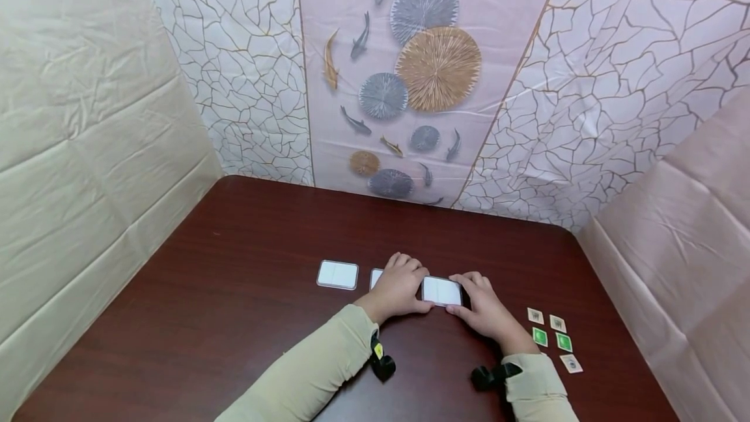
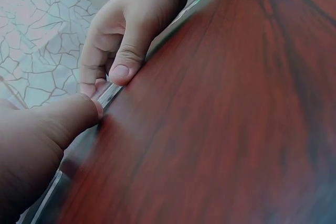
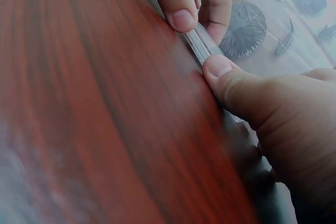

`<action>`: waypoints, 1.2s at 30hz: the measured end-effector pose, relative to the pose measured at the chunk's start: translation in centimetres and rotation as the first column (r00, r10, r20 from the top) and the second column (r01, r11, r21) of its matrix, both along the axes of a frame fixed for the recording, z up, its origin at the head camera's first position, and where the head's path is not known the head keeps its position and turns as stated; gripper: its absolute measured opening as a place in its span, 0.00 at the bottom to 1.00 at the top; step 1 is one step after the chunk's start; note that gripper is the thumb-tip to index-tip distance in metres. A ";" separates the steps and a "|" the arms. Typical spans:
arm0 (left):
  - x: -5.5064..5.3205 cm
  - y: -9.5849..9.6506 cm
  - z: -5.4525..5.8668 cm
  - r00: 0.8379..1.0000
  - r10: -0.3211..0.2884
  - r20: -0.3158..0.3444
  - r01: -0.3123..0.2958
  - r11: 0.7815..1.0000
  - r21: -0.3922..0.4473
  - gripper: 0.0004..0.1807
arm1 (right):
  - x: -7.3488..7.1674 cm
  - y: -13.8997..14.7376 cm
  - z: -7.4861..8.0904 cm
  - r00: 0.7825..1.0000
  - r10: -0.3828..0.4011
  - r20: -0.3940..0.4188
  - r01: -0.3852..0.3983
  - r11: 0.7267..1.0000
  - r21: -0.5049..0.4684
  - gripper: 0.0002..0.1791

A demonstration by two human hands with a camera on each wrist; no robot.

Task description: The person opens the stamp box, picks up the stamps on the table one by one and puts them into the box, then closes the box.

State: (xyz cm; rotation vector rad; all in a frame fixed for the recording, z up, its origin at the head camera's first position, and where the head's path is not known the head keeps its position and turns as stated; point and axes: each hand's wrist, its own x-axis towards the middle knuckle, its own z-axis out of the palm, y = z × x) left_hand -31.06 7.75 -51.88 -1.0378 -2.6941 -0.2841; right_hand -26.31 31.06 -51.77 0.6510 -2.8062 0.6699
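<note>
Dark table (image 1: 176, 318) bore the end case (image 1: 442, 291), gripped at opposite edges by the left hand (image 1: 400, 286) and right hand (image 1: 483, 308); uneven pushing could have skewed it toward the middle case (image 1: 375, 277).

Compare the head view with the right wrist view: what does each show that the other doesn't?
Only the head view: the green tiles, the sleeves and the held card's white face.
Only the right wrist view: the thumbnails close up, and the card's layered side edge.
Both: the card, held between the left grip and right grip, the table, and the discs and fish behind.
</note>
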 end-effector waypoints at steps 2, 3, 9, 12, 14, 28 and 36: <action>0.0 0.0 0.0 1.000 0.002 -0.009 -0.002 1.000 -0.002 0.36 | 0.0 -0.1 0.0 1.000 0.003 -0.013 -0.003 1.000 -0.002 0.31; 0.0 0.0 0.0 1.000 0.004 -0.013 -0.004 1.000 -0.004 0.36 | 0.1 -0.1 0.0 1.000 0.003 -0.016 -0.003 1.000 -0.001 0.31; 0.1 0.0 -0.1 1.000 0.007 -0.020 -0.008 1.000 -0.010 0.35 | 0.2 -0.1 0.1 1.000 -0.002 -0.013 0.002 1.000 0.011 0.30; 0.2 0.0 -0.1 1.000 0.007 -0.023 -0.007 1.000 -0.012 0.35 | 0.3 -0.1 0.2 1.000 -0.005 -0.005 0.005 1.000 0.019 0.30; 0.3 0.0 0.0 1.000 0.005 -0.025 -0.006 1.000 -0.013 0.35 | 0.3 -0.1 0.2 1.000 -0.005 -0.004 0.005 1.000 0.023 0.31; 0.3 -0.3 0.4 0.999 0.047 -0.008 -0.047 0.998 -0.049 0.41 | 0.0 0.1 -0.3 1.000 0.005 -0.009 -0.005 1.000 0.004 0.31; 0.3 -0.4 0.4 0.997 0.070 0.022 -0.069 0.997 -0.029 0.38 | -0.2 0.8 -0.6 1.000 0.005 -0.006 -0.005 0.998 -0.066 0.32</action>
